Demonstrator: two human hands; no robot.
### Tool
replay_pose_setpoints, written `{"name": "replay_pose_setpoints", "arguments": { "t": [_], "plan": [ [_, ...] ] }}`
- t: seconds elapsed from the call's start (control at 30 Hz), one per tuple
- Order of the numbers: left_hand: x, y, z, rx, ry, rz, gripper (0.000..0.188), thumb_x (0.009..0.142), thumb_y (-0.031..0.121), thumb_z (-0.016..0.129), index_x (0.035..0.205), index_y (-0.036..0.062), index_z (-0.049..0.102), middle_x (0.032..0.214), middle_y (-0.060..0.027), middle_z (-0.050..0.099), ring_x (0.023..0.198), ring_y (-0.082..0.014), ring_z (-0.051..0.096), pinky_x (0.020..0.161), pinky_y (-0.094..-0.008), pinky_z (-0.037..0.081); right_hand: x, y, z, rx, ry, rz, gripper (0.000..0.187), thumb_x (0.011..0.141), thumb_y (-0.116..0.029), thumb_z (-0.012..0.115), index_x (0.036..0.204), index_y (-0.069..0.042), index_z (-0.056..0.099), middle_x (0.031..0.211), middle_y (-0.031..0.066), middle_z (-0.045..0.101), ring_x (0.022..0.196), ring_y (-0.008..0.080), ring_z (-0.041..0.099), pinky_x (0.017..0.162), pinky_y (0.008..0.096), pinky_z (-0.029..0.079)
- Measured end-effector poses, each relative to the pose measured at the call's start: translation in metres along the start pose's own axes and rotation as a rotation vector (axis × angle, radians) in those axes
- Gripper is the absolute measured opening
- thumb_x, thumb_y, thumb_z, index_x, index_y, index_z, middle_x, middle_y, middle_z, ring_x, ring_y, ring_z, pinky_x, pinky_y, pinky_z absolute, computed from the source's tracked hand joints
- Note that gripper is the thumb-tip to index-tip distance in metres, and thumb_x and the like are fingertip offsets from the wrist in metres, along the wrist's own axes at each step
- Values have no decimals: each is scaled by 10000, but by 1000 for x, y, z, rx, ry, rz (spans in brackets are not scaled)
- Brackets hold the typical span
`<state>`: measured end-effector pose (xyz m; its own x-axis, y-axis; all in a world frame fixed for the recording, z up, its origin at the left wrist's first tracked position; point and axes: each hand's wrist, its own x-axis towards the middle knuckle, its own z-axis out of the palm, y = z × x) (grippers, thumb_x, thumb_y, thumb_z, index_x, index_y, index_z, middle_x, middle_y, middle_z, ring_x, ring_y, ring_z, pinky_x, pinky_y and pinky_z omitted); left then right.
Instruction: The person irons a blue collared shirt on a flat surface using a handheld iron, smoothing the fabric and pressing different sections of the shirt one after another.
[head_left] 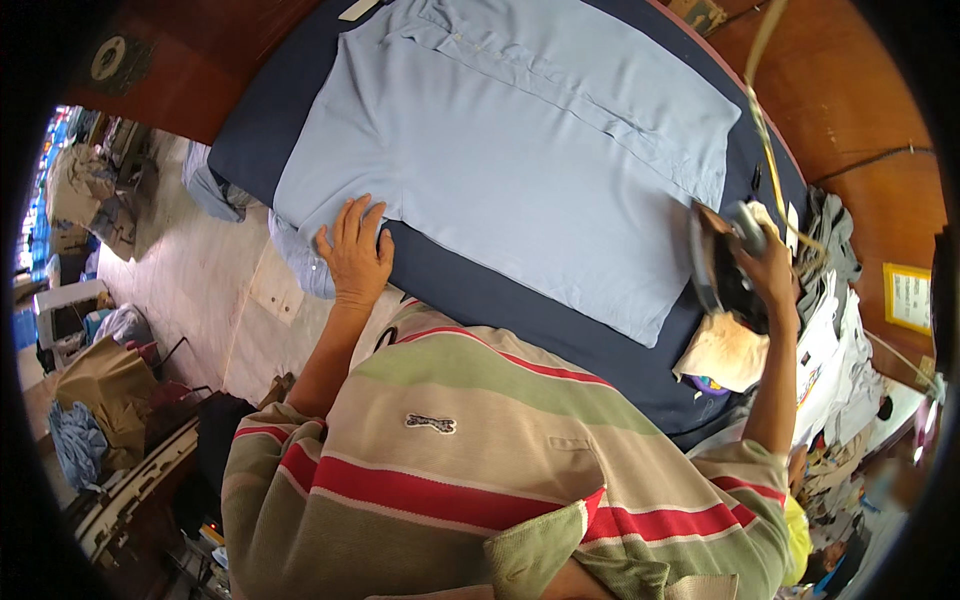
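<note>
A light blue shirt [520,170] lies spread over a table covered in dark navy cloth [480,275]. My left hand [355,250] rests with fingers spread on the shirt's near left part, by the sleeve. At the right, my right hand [768,268] grips the handle of a clothes iron [712,262]. The iron is tilted beside the shirt's right edge, its soleplate facing left. I cannot tell whether it touches the shirt. A pale folded cloth [725,352] lies just below the iron, at the table's near right.
A cord [762,120] hangs from above toward the iron. Heaped clothes [835,350] crowd the right side. Wooden panels [860,90] stand behind the table. On the left are a pale floor [215,290], a brown bag [105,390] and more piled garments [90,195].
</note>
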<state>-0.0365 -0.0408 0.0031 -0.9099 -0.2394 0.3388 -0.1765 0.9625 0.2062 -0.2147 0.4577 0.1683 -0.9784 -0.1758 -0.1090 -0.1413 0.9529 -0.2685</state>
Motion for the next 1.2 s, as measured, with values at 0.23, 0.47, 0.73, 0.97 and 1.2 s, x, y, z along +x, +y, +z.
{"name": "replay_pose_setpoints", "arguments": {
  "t": [0.23, 0.47, 0.73, 0.97, 1.2],
  "plan": [
    [14, -7, 6, -16, 26, 26, 301, 745, 168, 595, 1045, 175, 607, 1180, 27, 545, 1144, -169, 477, 982, -493, 210, 72, -154, 68, 48, -218, -292, 524, 687, -312, 662, 1086, 12, 561, 887, 260, 633, 848, 384, 621, 772, 409, 483],
    [15, -19, 9, -63, 35, 38, 128, 771, 142, 584, 886, 164, 636, 1113, 52, 577, 1077, -143, 511, 955, -433, 246, 66, -246, 97, 196, -365, -363, 455, 693, -324, 669, 983, 9, 561, 798, 217, 640, 754, 335, 638, 697, 395, 488],
    [18, -30, -1, -125, 20, 8, 113, 767, 138, 583, 867, 142, 635, 1114, 31, 583, 1076, -160, 511, 947, -426, 263, -9, -306, 112, 77, -496, -514, 483, 741, -322, 677, 1096, -38, 512, 785, 219, 639, 777, 395, 623, 703, 472, 493],
    [25, -41, -11, -197, 130, -57, 220, 736, 302, 628, 861, 121, 635, 1135, -36, 573, 1092, -220, 505, 957, -476, 249, 8, -312, 106, 43, -455, -410, 423, 760, -288, 645, 1054, -15, 512, 802, 232, 633, 795, 408, 617, 695, 475, 493],
    [148, -92, 32, 85, 149, -408, 380, 852, 433, 532, 1034, 106, 595, 1143, -85, 581, 1031, -252, 551, 836, -481, 388, 75, -329, 120, 115, -163, -278, 520, 770, -447, 622, 996, 18, 582, 804, 270, 628, 808, 411, 619, 721, 455, 491]
  ]
}}
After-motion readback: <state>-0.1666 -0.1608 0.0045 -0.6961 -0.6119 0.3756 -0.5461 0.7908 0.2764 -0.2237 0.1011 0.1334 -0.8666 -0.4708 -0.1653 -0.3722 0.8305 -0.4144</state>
